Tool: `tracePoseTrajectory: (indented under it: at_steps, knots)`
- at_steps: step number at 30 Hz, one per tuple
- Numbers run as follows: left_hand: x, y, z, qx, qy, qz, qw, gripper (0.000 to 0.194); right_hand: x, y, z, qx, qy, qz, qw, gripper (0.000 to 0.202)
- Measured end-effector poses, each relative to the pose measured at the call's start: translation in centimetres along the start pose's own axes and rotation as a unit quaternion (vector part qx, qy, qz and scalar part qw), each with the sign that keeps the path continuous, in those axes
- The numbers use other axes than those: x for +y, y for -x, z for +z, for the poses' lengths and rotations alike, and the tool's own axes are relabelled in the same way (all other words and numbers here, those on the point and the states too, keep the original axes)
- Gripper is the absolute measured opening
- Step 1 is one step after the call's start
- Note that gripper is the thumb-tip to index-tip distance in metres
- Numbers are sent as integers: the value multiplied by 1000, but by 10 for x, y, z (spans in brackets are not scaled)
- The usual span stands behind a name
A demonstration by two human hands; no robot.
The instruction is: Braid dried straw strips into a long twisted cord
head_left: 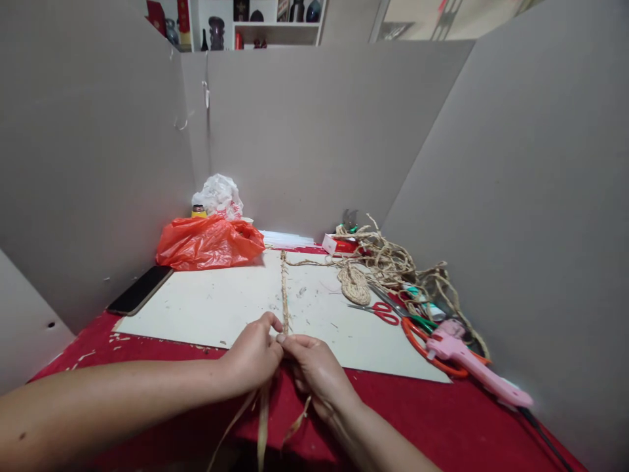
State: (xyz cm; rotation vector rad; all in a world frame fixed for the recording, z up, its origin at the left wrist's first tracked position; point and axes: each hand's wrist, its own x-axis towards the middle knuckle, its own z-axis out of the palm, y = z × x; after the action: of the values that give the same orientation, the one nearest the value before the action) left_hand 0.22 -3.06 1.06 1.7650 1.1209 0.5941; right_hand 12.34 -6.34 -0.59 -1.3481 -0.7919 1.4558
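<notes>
A narrow braid of dry straw-coloured fibre (pixel 284 288) runs down the middle of a white board (pixel 196 308). At its near end, my left hand (pixel 255 347) pinches it with thumb and forefinger. Close beside, almost touching, my right hand (pixel 314 367) grips the same end with its fingers curled. Loose flat strands (pixel 263 426) hang below both hands over the red cloth (pixel 383 419). The exact point where the fingers hold the strands is partly hidden.
Right: a coiled braid (pixel 354 285), red-handled scissors (pixel 381 311), a tangle of cord (pixel 393 255), orange-handled scissors (pixel 413 344) and a pink glue gun (pixel 455 347). Left: a phone (pixel 141 290) and an orange plastic bag (pixel 211 242). Grey panels (pixel 304 137) enclose the table.
</notes>
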Motion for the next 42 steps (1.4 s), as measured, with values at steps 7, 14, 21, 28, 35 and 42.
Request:
tracePoseTrajectory:
  at_steps: [7, 14, 21, 28, 35, 42]
  knots:
    - [4, 8, 2, 12, -129, 82, 988, 51, 9, -4, 3, 23, -48, -6, 999, 31]
    - [20, 5, -22, 45, -116, 107, 987, 46, 5, -4, -7, 11, -64, -24, 998, 29]
    - [4, -24, -9, -201, 238, -164, 936, 20, -7, -10, -26, -58, 16, 3, 998, 33]
    - [2, -28, -10, -189, 106, -138, 966, 15, -11, -16, -41, -101, 143, 3, 985, 27]
    - [6, -38, -15, -286, 111, -220, 926, 20, -22, -14, -41, -137, 187, -62, 971, 18]
    - [-2, -41, -17, -325, 207, -200, 901, 26, -30, -14, -50, -188, 153, -53, 969, 30]
